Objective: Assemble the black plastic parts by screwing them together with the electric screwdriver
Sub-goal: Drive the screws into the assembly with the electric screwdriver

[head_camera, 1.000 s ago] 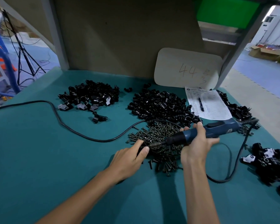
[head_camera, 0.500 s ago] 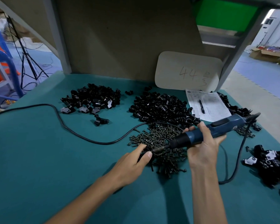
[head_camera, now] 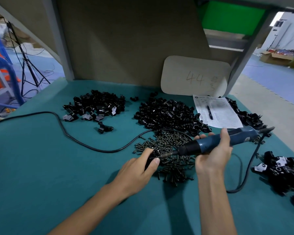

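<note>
Teal bench crowded. Left hand pinches black plastic part at screw pile edge; right hand wrapped round electric screwdriver, bit at part. Risk — slanted bit may slip or cross-thread; thumb sits beside tip.

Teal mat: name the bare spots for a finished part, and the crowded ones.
Biggest bare patch: the near-left mat, between the power cord and the left hand. A smaller one: the near edge between left forearm and right forearm. Crowded: the middle, where the screw pile meets the black parts pile, and the right side by the assembled parts.
</note>
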